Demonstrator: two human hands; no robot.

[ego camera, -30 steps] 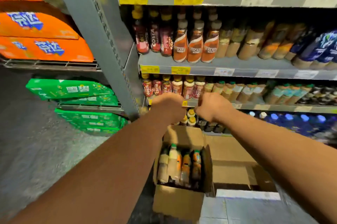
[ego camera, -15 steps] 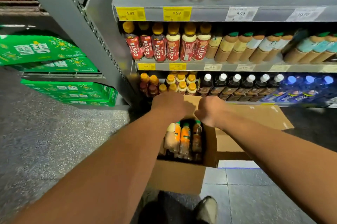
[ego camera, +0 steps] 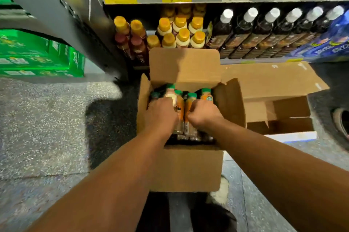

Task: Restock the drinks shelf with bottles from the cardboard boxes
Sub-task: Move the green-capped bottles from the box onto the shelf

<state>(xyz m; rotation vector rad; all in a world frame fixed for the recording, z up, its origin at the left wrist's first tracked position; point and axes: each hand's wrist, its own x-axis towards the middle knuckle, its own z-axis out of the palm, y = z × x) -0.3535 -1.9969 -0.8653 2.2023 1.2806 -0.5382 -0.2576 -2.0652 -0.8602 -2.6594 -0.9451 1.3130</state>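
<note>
Head view: an open cardboard box (ego camera: 186, 167) is seen standing on the speckled floor (ego camera: 47, 128), just in front of the bottom shelf (ego camera: 236, 60), with its rear flap raised against the shelf front. Green-capped bottles (ego camera: 206, 95) of orange drink are packed inside it. Both hands are lowered into the box. The left hand (ego camera: 162, 113) is curled over a pale and orange bottle at the left of the pack, and the right hand (ego camera: 204, 116) is curled round an orange one just beside it. The fingertips are hidden among the bottles, so the firmness of either hold cannot be told. On the shelf, yellow-capped bottles (ego camera: 182, 33) are ranged at the left and dark white-capped bottles (ego camera: 251, 24) at the right. A second cardboard box (ego camera: 283, 124) lies open to the right, touching the first. Green cartons (ego camera: 37, 56) are stacked at far left.
</note>
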